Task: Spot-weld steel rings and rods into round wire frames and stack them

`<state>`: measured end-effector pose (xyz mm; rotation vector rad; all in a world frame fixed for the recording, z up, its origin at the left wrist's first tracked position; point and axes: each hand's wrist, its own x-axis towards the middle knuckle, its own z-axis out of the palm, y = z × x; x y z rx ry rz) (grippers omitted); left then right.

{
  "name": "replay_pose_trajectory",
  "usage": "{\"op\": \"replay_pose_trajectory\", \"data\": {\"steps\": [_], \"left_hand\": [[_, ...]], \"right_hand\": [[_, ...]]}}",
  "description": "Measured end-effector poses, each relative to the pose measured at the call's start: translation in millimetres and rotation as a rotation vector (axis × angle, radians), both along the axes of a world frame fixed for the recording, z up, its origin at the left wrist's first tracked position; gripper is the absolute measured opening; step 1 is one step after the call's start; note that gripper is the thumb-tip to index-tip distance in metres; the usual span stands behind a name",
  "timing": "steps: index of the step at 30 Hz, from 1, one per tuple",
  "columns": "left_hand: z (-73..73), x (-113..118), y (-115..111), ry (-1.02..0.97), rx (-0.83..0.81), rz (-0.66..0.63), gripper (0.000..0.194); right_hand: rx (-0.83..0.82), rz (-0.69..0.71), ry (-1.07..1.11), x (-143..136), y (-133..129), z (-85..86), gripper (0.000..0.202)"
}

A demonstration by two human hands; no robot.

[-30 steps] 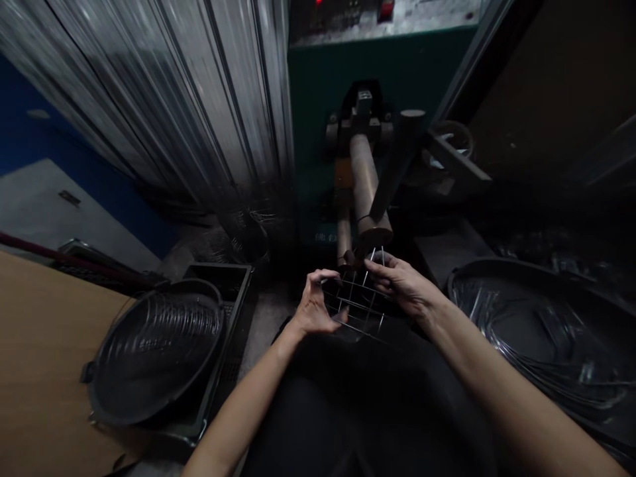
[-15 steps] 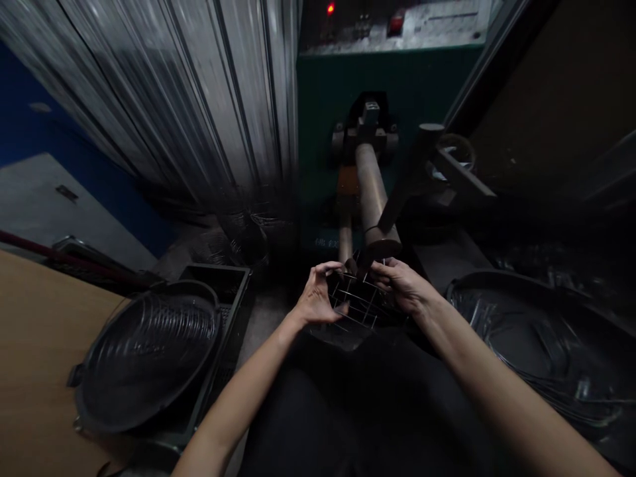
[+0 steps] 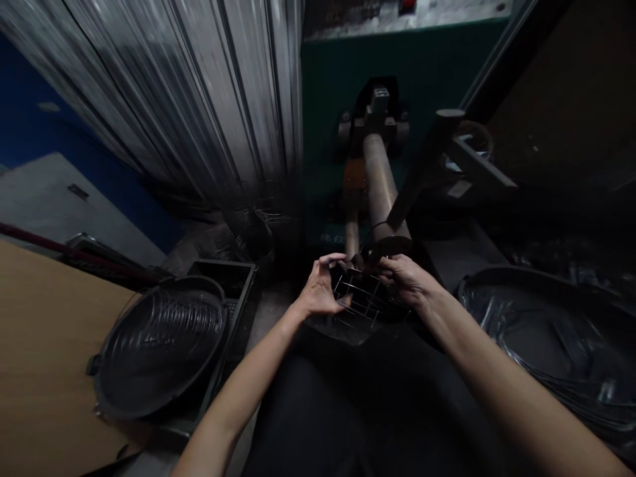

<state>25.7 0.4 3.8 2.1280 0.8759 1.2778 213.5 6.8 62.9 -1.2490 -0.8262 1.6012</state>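
A wire grid (image 3: 366, 309) is held in both hands below the end of a thick metal cylinder (image 3: 380, 173) on a green machine (image 3: 422, 73). My left hand (image 3: 318, 291) curves around the grid's left side, fingers at the top edge and thumb lower down. My right hand (image 3: 405, 279) is closed in a pinch at the grid's upper right, just under the cylinder's end; the exact wire in its fingers is hard to see. Close to the left fingertips ends a thinner copper-coloured rod (image 3: 352, 233). Darkness hides much of the grid's lower part.
On the left, a round black basin (image 3: 144, 387) with wire rings (image 3: 193, 318) rests on a dark crate (image 3: 249, 278). Another basin (image 3: 497, 270) at the right contains bent wires (image 3: 534, 371). A slanted bar (image 3: 422, 165) rises beside the cylinder. Corrugated metal sheeting (image 3: 199, 86) stands behind.
My view has shifted a little, so the machine appears higher and farther right. Both hands stay at the wire grid, with little change in their grip.
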Motion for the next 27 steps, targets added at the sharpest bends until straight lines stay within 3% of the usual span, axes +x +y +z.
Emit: {"op": "replay_pose_trajectory", "data": {"steps": [6, 11, 18, 27], "left_hand": [[4.6, -3, 1, 0.024, 0.028, -0.018, 0.081], [3.7, -2, 2, -0.025, 0.017, -0.042, 0.079], [-7.5, -3, -2, -0.074, 0.001, -0.007, 0.082], [-7.2, -12, 0, -0.154, -0.029, -0.007, 0.083]], "right_hand": [[-0.024, -0.073, -0.006, -3, 1, -3.7, 0.041], [-0.006, -0.271, 0.168, 3, -1, -0.5, 0.028], [0.042, -0.107, 0.147, 7, -6, 10.2, 0.030], [0.048, -0.121, 0.123, -10, -2, 11.0, 0.042]]}}
